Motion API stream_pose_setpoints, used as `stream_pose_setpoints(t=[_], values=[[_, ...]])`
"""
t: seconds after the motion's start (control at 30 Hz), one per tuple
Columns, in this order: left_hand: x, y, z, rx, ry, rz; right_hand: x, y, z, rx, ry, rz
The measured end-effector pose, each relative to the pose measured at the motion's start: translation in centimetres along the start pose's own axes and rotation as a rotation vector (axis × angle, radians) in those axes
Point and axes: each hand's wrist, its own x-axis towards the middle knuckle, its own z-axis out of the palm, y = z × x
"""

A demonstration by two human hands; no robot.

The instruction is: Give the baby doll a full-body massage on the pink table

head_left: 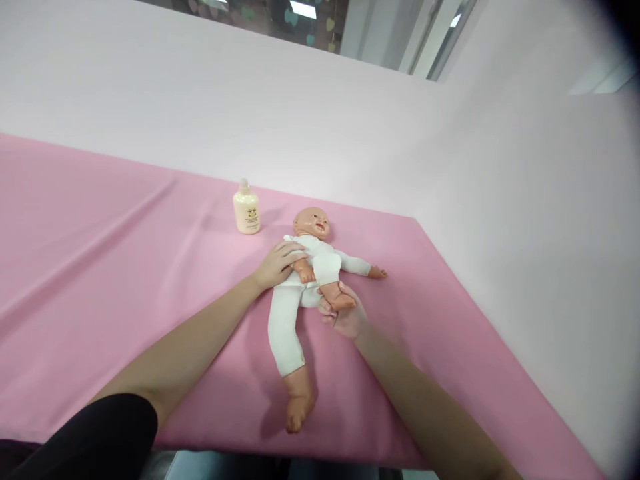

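A baby doll [321,261] with a white cloth body and tan plastic head, hands and feet lies on its back. Its head points away from me. My left hand [278,264] is closed over the doll's arm on the left side, holding it against the belly; the doll's small hand pokes out beyond my fingers. With my right hand [351,316] I grip the doll's other leg near the foot, and that leg is bent up toward its belly. The leg on the left lies stretched toward me. The doll's right-side arm extends sideways on the cloth.
A pump bottle [247,212] of pale yellow liquid stands upright beyond my left hand, left of the doll's head. Pink cloth [125,280] with a few creases covers the table. White walls [210,100] rise behind it and to the right, with a window [280,20] above.
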Motion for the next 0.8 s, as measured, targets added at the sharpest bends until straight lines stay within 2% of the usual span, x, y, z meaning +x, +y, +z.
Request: stream_pose_setpoints(t=[0.17, 0.27, 0.33, 0.43, 0.57, 0.67, 0.8], values=[[0.0, 0.1, -0.1, -0.015, -0.001, -0.021, 0.1, 0.0, -0.1, 0.0, -0.01, -0.001], [0.0, 0.2, 0.1, -0.078, 0.029, -0.084, 0.0, 0.0, -0.2, -0.013, -0.051, -0.004], [0.0, 0.2, 0.4, -0.157, 0.127, -0.18, -0.2, 0.1, -0.2, -0.039, -0.105, 0.007], [-0.1, -0.5, 1.0, -0.312, 0.378, -0.404, -0.7, 0.5, -0.3, -0.123, -0.221, 0.054], [-0.5, -2.2, 1.6, -0.457, 0.627, -0.652, -1.0, 0.9, -0.2, -0.251, -0.47, 0.238], [-0.7, -3.1, 1.7, -0.479, 0.712, -0.701, -1.0, 0.9, 0.0, -0.305, -0.596, 0.375], [-0.8, -3.2, 1.8, -0.433, 0.702, -0.68, -1.0, 0.9, 0.3, -0.306, -0.664, 0.417]])
